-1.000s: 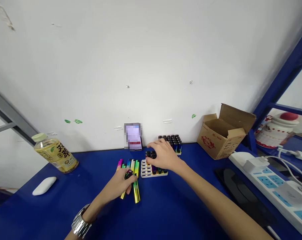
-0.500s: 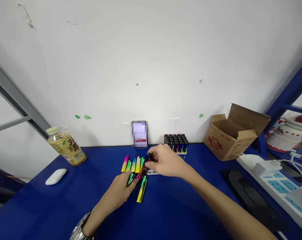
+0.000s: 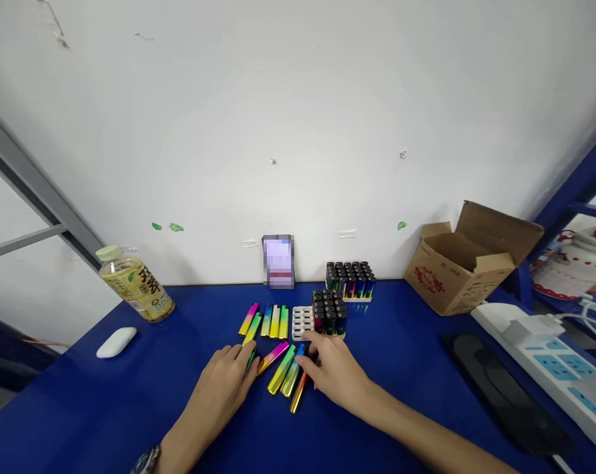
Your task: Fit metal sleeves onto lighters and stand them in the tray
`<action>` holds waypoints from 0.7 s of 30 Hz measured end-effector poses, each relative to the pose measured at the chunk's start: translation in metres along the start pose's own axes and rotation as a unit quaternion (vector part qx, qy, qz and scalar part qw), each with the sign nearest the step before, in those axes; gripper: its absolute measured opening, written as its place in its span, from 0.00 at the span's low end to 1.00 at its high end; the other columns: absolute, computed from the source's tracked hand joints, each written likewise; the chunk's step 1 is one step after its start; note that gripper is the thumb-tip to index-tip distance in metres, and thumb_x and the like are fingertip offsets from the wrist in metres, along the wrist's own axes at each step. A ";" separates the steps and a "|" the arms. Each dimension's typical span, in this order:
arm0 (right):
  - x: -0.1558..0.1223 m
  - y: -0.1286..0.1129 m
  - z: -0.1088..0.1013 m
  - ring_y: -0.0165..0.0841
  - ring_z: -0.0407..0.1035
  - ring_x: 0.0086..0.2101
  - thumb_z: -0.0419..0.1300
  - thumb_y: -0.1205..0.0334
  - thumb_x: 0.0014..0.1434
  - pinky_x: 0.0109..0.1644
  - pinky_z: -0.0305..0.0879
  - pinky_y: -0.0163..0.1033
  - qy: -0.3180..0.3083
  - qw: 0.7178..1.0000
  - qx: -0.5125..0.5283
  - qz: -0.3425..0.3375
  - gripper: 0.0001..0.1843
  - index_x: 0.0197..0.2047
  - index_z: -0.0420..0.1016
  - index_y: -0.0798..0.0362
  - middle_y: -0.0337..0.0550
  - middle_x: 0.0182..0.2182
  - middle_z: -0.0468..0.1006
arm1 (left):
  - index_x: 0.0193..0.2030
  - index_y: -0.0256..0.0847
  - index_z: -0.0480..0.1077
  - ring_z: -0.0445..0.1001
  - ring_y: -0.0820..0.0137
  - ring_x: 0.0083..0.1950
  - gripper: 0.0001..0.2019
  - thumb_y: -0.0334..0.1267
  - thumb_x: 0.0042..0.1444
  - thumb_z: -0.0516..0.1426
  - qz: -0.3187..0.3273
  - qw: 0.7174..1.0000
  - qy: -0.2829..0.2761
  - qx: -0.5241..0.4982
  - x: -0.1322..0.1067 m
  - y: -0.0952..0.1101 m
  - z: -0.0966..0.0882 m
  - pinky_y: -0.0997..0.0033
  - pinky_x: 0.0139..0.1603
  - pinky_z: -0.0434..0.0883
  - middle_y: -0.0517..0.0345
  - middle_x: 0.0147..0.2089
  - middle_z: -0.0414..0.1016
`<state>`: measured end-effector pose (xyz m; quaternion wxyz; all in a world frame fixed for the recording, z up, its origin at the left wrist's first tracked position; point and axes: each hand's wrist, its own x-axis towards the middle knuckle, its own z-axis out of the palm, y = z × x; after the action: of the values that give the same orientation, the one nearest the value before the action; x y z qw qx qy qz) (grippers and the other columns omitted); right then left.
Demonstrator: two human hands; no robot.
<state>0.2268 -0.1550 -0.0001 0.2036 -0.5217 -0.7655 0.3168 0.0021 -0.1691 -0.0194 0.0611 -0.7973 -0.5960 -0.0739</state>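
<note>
Several rainbow-coloured lighters (image 3: 281, 368) lie loose on the blue table (image 3: 367, 421) between my hands. My left hand (image 3: 226, 385) rests flat, fingers stretched onto a green lighter at the left of the group. My right hand (image 3: 335, 375) has its fingers curled over the right side of the group, touching a blue-topped lighter. Behind them a short row of lighters (image 3: 268, 320) lies side by side. A white tray (image 3: 302, 322) stands partly filled with upright black-capped lighters (image 3: 329, 312). A full tray of lighters (image 3: 350, 280) stands by the wall.
A tea bottle (image 3: 135, 283) and a white mouse (image 3: 116, 342) sit at the left. A phone (image 3: 278, 262) leans on the wall. An open cardboard box (image 3: 468, 260), a white power strip (image 3: 549, 368) and a black flat object (image 3: 495, 388) are at the right.
My right hand came back from the tray to the table in front of it. My left hand let its bundle down; more lighters now lie loose between the hands. The view shifted.
</note>
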 end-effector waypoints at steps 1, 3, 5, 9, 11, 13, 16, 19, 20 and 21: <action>-0.003 0.000 0.002 0.40 0.75 0.39 0.55 0.60 0.62 0.42 0.70 0.41 0.023 0.999 -0.021 -0.009 0.17 0.53 0.71 0.56 0.50 0.39 0.78 | 0.46 0.39 0.72 0.74 0.59 0.36 0.18 0.39 0.64 0.43 0.018 0.999 0.023 0.016 0.000 -0.001 0.000 0.59 0.38 0.71 0.48 0.34 0.75; -0.009 0.000 0.006 0.43 0.72 0.46 0.54 0.60 0.63 0.48 0.69 0.45 0.049 0.997 -0.057 -0.029 0.20 0.57 0.68 0.56 0.54 0.46 0.75 | 0.45 0.38 0.73 0.74 0.58 0.38 0.19 0.42 0.65 0.43 0.034 0.996 0.077 0.024 0.000 -0.004 0.001 0.56 0.41 0.72 0.46 0.37 0.75; -0.017 -0.001 0.010 0.46 0.68 0.51 0.50 0.60 0.65 0.52 0.68 0.50 0.054 0.993 -0.088 -0.052 0.22 0.60 0.65 0.57 0.58 0.52 0.71 | 0.49 0.37 0.72 0.73 0.57 0.46 0.21 0.46 0.65 0.43 0.031 0.992 0.126 -0.001 0.002 -0.011 0.004 0.54 0.47 0.72 0.43 0.45 0.74; -0.032 -0.005 0.021 0.56 0.51 0.63 0.49 0.55 0.65 0.62 0.54 0.62 0.007 0.987 -0.137 -0.088 0.30 0.66 0.56 0.62 0.66 0.64 0.55 | 0.66 0.40 0.56 0.61 0.57 0.65 0.25 0.47 0.66 0.42 0.033 0.989 0.121 -0.075 0.011 -0.024 0.014 0.54 0.61 0.65 0.44 0.65 0.61; -0.034 -0.008 0.026 0.56 0.41 0.66 0.47 0.52 0.66 0.64 0.49 0.64 -0.029 0.985 -0.130 -0.112 0.33 0.69 0.49 0.59 0.64 0.67 0.46 | 0.69 0.41 0.51 0.56 0.59 0.68 0.26 0.47 0.67 0.41 0.051 0.989 0.094 -0.102 0.015 -0.028 0.022 0.54 0.63 0.63 0.48 0.69 0.56; -0.032 -0.010 0.029 0.53 0.33 0.67 0.43 0.48 0.68 0.65 0.45 0.63 -0.046 0.983 -0.112 -0.141 0.34 0.70 0.44 0.56 0.62 0.69 0.40 | 0.68 0.41 0.52 0.56 0.61 0.69 0.26 0.46 0.67 0.39 0.049 0.987 0.083 -0.126 0.017 -0.027 0.028 0.54 0.64 0.63 0.49 0.69 0.56; -0.022 -0.013 0.032 0.51 0.30 0.67 0.40 0.46 0.68 0.68 0.41 0.59 -0.060 0.974 -0.105 -0.190 0.35 0.70 0.44 0.59 0.64 0.68 0.39 | 0.65 0.40 0.59 0.61 0.61 0.66 0.25 0.46 0.67 0.40 0.002 0.984 0.084 -0.155 0.016 -0.022 0.030 0.53 0.64 0.64 0.48 0.66 0.62; -0.006 -0.016 0.033 0.49 0.31 0.67 0.40 0.45 0.68 0.69 0.38 0.55 -0.069 0.958 -0.119 -0.252 0.36 0.69 0.46 0.63 0.65 0.68 0.43 | 0.61 0.39 0.64 0.64 0.60 0.63 0.24 0.47 0.67 0.39 -0.034 0.980 0.090 -0.174 0.011 -0.019 0.026 0.50 0.63 0.65 0.46 0.61 0.67; -0.001 -0.016 0.034 0.48 0.33 0.67 0.40 0.45 0.68 0.69 0.38 0.54 -0.065 0.953 -0.126 -0.267 0.36 0.69 0.47 0.63 0.65 0.67 0.45 | 0.62 0.40 0.63 0.63 0.60 0.64 0.24 0.46 0.67 0.39 -0.035 0.980 0.088 -0.177 0.008 -0.019 0.024 0.50 0.63 0.64 0.47 0.62 0.66; 0.004 -0.016 0.034 0.47 0.34 0.67 0.39 0.45 0.68 0.69 0.39 0.54 -0.059 0.949 -0.136 -0.278 0.36 0.69 0.47 0.64 0.65 0.67 0.46 | 0.63 0.41 0.61 0.61 0.60 0.65 0.24 0.46 0.67 0.39 -0.029 0.980 0.083 -0.177 0.006 -0.020 0.023 0.50 0.63 0.64 0.48 0.64 0.64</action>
<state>0.1925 -0.1643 -0.0135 0.1656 -0.2913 -0.9266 0.1706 -0.0141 -0.1541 -0.0405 -0.0340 -0.7689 -0.5894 -0.2454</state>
